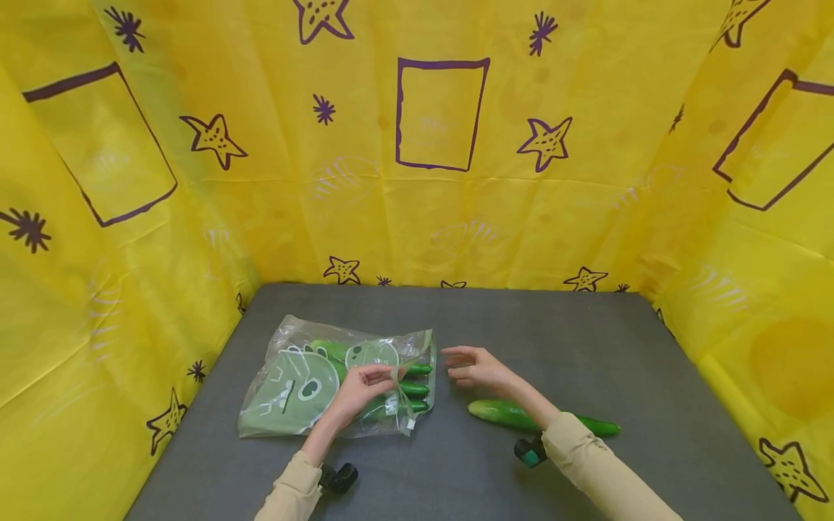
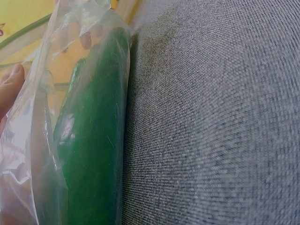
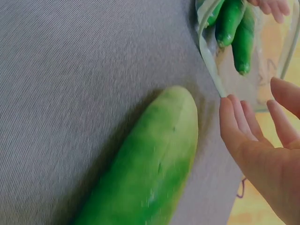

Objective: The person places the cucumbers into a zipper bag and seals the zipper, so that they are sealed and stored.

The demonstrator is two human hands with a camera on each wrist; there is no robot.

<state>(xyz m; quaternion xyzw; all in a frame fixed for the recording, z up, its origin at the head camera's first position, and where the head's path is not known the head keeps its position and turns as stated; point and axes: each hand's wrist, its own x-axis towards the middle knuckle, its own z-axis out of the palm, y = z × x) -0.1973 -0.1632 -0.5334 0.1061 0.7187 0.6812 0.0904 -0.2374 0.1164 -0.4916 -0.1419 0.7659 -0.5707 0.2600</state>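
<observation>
A clear slider zip bag [image 1: 270, 409] with a green cartoon print lies on the left half of the table, its mouth facing right. Inside it are several green cucumbers [image 1: 415, 390], their ends showing at the opening. My left hand [image 1: 361, 391] pinches the upper edge of the bag's mouth and lifts it. Just right of the mouth, my right hand [image 1: 478, 367] holds nothing, its fingers pointing at the bag. Beneath the right forearm lies a loose cucumber [image 1: 496, 412], paler at its left end; the forearm hides part of it. Its pale end [image 3: 176, 108] fills the right wrist view's middle.
The table has a dark grey cloth top [image 1: 423, 470]. Yellow curtains [image 1: 443, 217] printed with stars and frames enclose its back and both sides. Dark wrist cameras [image 1: 339, 477] sit on both forearms.
</observation>
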